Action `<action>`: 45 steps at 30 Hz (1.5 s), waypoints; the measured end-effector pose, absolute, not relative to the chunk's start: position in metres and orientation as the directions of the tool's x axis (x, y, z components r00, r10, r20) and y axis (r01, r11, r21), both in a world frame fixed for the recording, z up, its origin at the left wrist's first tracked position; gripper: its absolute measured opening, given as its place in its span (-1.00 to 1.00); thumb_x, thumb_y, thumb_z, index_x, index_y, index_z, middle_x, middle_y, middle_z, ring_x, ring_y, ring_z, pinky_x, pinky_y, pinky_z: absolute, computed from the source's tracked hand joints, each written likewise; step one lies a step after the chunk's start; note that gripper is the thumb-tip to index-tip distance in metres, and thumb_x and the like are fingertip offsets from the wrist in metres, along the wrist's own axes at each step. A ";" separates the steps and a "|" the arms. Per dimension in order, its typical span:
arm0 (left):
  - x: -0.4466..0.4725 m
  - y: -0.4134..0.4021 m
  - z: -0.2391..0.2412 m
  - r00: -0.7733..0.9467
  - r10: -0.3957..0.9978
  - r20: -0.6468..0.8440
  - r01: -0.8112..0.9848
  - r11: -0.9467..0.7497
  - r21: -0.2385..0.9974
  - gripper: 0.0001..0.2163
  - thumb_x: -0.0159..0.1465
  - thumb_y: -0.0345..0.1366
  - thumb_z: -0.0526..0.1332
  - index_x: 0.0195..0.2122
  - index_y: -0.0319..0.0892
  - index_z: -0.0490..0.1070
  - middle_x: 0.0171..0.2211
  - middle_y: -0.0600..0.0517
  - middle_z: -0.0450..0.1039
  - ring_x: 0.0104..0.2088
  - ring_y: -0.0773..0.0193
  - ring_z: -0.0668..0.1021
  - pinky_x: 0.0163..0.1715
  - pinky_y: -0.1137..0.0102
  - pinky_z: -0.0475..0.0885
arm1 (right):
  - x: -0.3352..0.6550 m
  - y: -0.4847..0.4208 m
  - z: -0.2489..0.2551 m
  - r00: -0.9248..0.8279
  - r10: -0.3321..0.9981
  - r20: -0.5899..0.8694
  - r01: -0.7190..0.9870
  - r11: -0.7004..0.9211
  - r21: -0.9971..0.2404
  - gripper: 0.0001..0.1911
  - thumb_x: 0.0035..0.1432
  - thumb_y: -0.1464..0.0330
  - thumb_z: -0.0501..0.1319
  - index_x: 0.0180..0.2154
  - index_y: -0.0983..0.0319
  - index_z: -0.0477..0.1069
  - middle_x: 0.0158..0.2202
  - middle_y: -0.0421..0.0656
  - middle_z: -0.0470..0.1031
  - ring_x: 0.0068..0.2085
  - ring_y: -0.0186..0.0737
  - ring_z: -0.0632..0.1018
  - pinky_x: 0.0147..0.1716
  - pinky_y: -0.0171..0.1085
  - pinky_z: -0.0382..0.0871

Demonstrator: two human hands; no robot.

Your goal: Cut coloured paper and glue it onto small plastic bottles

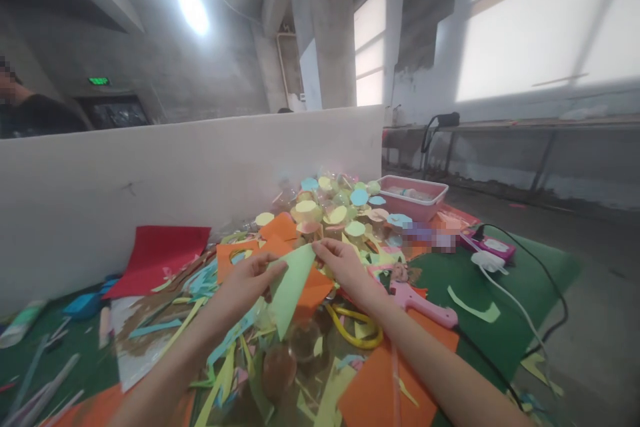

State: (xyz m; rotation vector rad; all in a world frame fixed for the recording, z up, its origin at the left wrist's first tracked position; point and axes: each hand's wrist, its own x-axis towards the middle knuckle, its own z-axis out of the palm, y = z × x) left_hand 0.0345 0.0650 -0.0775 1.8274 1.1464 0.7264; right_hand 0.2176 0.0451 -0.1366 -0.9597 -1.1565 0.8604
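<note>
Both my hands hold a light green paper triangle point(291, 285) above a cluttered table. My left hand point(249, 280) pinches its left edge, fingers closed on the paper. My right hand point(341, 261) grips the top corner with thumb and fingers. Under the paper lie orange paper sheets point(315, 288) and coloured scraps. A yellow-handled pair of scissors point(356, 328) lies just below my right wrist. A pink glue gun point(423, 303) rests to the right of my right forearm.
A white partition board point(150, 180) stands behind the table. A heap of small clear cups with coloured paper lids point(335, 210) and a pink tray point(413, 195) sit at the back. Red paper point(160, 253) lies left; a power strip point(493, 250) with cables lies right. Another person is far left.
</note>
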 end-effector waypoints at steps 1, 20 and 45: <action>0.037 0.071 -0.076 0.426 0.904 0.016 0.421 -0.214 0.882 -0.61 0.00 0.09 0.31 -0.43 -0.19 0.44 -0.66 0.15 0.35 -0.66 0.34 0.40 -0.61 0.44 0.30 | 0.218 0.046 -0.138 0.231 0.904 0.361 -0.024 0.376 -0.926 -0.72 0.16 0.14 0.18 -0.39 0.22 0.47 -0.47 -0.23 0.40 -0.42 -0.28 0.40 -0.38 -0.30 0.31; 0.052 0.106 -0.094 0.469 0.882 0.054 0.234 -0.183 0.955 -0.58 -0.09 0.06 0.39 -0.37 -0.15 0.39 -0.51 0.06 0.54 -0.49 0.24 0.57 -0.44 0.36 0.51 | 0.232 0.050 -0.154 -0.117 0.532 0.838 0.829 0.517 -0.212 -0.79 0.30 0.35 0.16 -0.05 0.14 0.47 -0.10 -0.06 0.42 -0.02 -0.08 0.39 0.00 -0.09 0.33; 0.055 0.094 -0.099 0.529 0.848 0.007 0.145 -0.098 0.985 -0.63 0.13 -0.03 0.31 -0.18 -0.16 0.36 -0.29 0.00 0.58 -0.34 0.29 0.57 -0.21 0.36 0.45 | 0.237 0.055 -0.147 0.076 0.546 0.835 0.563 0.668 -0.487 -0.83 0.29 0.34 0.17 -0.31 0.17 0.54 -0.28 -0.11 0.56 -0.12 -0.12 0.46 -0.05 -0.11 0.32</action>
